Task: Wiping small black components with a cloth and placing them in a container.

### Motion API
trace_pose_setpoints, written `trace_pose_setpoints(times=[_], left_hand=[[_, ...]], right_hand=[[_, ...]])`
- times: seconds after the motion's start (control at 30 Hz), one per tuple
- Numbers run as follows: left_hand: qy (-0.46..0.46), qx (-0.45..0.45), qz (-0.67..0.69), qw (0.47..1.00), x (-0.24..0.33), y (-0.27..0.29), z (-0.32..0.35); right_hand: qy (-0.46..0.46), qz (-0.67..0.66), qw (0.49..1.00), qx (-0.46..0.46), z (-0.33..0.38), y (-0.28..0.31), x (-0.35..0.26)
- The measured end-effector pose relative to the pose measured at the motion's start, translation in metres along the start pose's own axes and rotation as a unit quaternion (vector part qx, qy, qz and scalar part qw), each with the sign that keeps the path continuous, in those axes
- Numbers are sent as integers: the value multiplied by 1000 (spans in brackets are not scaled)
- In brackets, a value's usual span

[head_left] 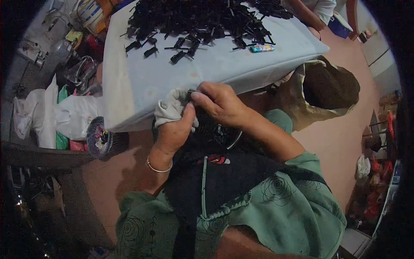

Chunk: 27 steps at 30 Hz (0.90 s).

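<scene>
A small dark piece (189, 93), just off centre toward eleven o'clock, is pinched in the right hand (222, 104); the left hand (174, 132) clutches crumpled pale cloth (169, 110) beside it. Toward twelve, spiky black parts (189, 26) heap on a smooth table (151, 82).

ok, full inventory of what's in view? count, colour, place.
table: 1, pale, centre to top
parts: too many to count, black, heaped on the table's far side
packet-like item: 1, mainly blue, on the table beside the parts
sack: 1, brownish, open, right of table
basket: 1, greyish, by the table's near-left corner
bags: several, mostly white, left
person: 1, white sleeve, partly visible, top right
floor: 1, pinkish, below
rim clutter: uncounted, mixed, too dark or blurred
cloth: 1, whitish, in left hand
dark piece: 1, blackish, at the fingertips, unclear
bangle: 1, silver, left wrist
hands: 2, bare, near table edge; left, right
</scene>
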<state>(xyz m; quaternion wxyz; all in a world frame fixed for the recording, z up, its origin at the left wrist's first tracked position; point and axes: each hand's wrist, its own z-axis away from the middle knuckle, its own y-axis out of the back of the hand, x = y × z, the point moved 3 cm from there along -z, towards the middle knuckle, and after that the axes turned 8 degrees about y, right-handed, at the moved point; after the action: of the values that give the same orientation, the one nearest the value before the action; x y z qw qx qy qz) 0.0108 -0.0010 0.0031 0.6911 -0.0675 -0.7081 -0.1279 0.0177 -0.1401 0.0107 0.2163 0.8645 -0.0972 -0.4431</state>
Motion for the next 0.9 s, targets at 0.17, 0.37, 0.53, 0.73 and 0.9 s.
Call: trace_pose_setpoints(times=[0.17, 0.37, 0.53, 0.73, 0.9], left_hand=[[-60, 55, -58, 995, -2, -5, -1], [-188, 132, -296, 927, -3, -3, 3], [-99, 60, -111, 987, -1, -2, 0], [31, 49, 113, 992, -14, 10, -8], [53, 35, 228, 972, -15, 2, -9]], right_hand=[[-3, -58, 997, -43, 6, -11, 0], [-83, -141, 986, 19, 14, -28, 12], [-112, -193, 974, -25, 14, -17, 11], [-75, -65, 982, -158, 20, -5, 25], [35, -25, 994, -96, 13, 5, 6]])
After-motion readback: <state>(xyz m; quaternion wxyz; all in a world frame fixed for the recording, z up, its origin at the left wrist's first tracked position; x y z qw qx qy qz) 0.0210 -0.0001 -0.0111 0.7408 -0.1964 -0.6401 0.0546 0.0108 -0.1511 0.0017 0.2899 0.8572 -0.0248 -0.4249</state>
